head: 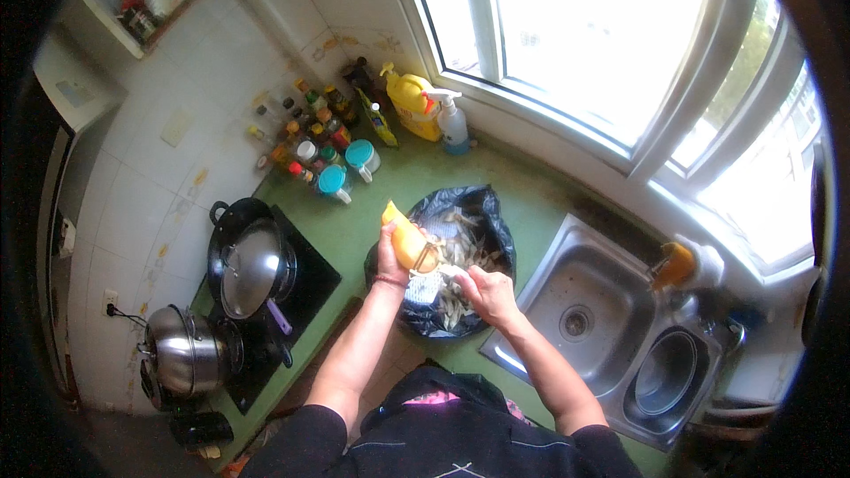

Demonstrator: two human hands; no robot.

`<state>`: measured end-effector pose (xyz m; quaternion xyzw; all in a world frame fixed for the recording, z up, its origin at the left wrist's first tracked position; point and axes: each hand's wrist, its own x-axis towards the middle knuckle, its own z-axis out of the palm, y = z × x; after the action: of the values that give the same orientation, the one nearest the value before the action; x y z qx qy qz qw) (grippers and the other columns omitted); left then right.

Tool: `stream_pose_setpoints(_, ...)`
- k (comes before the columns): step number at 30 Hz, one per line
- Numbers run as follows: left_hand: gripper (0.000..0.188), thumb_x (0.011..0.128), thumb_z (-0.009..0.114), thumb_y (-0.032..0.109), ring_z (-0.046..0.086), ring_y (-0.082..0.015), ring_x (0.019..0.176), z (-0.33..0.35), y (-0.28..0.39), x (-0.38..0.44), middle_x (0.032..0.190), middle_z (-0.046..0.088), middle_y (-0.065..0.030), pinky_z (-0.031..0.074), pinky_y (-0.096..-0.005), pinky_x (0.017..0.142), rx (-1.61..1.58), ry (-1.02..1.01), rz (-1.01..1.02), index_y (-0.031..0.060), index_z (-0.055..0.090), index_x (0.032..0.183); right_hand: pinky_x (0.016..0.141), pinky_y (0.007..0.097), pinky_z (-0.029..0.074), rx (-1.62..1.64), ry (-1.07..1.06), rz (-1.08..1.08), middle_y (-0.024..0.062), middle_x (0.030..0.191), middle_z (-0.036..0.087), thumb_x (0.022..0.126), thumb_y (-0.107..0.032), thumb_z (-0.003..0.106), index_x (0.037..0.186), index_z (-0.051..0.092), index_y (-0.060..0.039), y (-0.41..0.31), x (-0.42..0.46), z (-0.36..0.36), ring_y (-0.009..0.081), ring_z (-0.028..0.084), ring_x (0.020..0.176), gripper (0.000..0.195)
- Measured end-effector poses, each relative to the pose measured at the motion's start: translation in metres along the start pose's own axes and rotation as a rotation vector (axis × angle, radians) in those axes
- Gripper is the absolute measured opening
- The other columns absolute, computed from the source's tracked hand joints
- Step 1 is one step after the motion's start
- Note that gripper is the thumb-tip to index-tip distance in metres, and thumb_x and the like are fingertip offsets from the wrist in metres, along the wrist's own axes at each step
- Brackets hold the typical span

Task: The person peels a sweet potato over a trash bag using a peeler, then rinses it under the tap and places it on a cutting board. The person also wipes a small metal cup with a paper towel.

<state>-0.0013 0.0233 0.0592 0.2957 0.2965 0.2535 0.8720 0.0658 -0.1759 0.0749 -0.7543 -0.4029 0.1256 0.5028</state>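
Note:
A yellow-orange piece of produce, perhaps a mango or squash (406, 239), is gripped in my left hand (393, 253), its pointed end tilted up and away from me. My right hand (488, 292) holds a white-handled peeler (446, 271), its head against the lower end of the produce. Beneath both hands sits a container lined with a black plastic bag (495, 212), with many pale, thin scraps (465, 249) and some white netted material (422, 289) inside. The fingertips of my left hand are partly hidden behind the produce.
A stainless steel double sink (571, 279) is to the right. On the left, a lidded wok (252, 269) and a steel pot (189, 352) stand on the black cooktop (312, 272). Bottles, teal-lidded jars (334, 180) and a spray bottle (453, 125) line the back of the green counter (425, 169).

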Motion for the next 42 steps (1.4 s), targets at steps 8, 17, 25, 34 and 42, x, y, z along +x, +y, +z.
stream_pose_setpoints(8,0.046,0.073,0.058,0.043,0.058,-0.0295,0.081,-0.037,-0.008,0.024,0.09,0.057,-0.013,0.047,-0.0479,0.075,-0.084,0.354,-0.096,0.0076,0.046,0.1,0.045,0.0383,0.04,-0.224,0.013,-0.053,0.0151,0.054,0.05,0.079,-0.032,0.059,0.061,0.045,-0.005,0.023,-0.008,-0.001,0.0319,0.052,0.049,0.035)
stream_pose_setpoints(17,0.043,0.072,0.06,0.04,0.059,-0.0303,0.076,-0.026,-0.012,0.018,0.086,0.058,-0.0134,0.049,-0.0482,0.07,0.007,0.421,-0.115,0.0055,0.049,0.097,0.039,0.0355,0.037,-0.195,0.078,-0.248,0.0106,0.049,0.047,0.077,-0.037,0.06,0.058,0.044,-0.008,0.038,0.004,0.011,0.0264,0.049,0.042,0.038)
stream_pose_setpoints(25,0.043,0.072,0.058,0.042,0.059,-0.03,0.076,-0.044,-0.013,0.026,0.086,0.058,-0.0128,0.049,-0.0495,0.067,-0.024,0.526,-0.124,0.0078,0.049,0.096,0.045,0.0378,0.04,-0.28,0.027,-0.24,0.0122,0.055,0.05,0.075,-0.03,0.062,0.06,0.046,-0.0066,0.036,-0.004,-0.005,0.0301,0.052,0.049,0.032)
stream_pose_setpoints(34,0.041,0.068,0.057,0.043,0.058,-0.0284,0.074,-0.017,0.012,-0.005,0.081,0.057,-0.0101,0.048,-0.0475,0.068,-0.071,0.208,-0.111,0.0094,0.049,0.091,0.044,0.0359,0.04,-0.291,0.033,-0.091,0.0119,0.052,0.048,0.078,-0.035,0.06,0.057,0.045,-0.0075,0.07,-0.015,-0.005,0.0275,0.052,0.047,0.037)
stream_pose_setpoints(42,0.046,0.072,0.052,0.041,0.059,-0.0291,0.068,-0.023,-0.006,-0.005,0.078,0.059,-0.013,0.05,-0.0411,0.067,-0.095,-0.003,-0.104,0.0006,0.053,0.094,0.053,0.0252,0.037,0.444,-0.286,0.339,-0.0008,0.057,0.047,0.088,-0.039,0.044,0.066,0.05,-0.0027,0.032,-0.004,-0.002,0.0101,0.043,0.055,0.042)
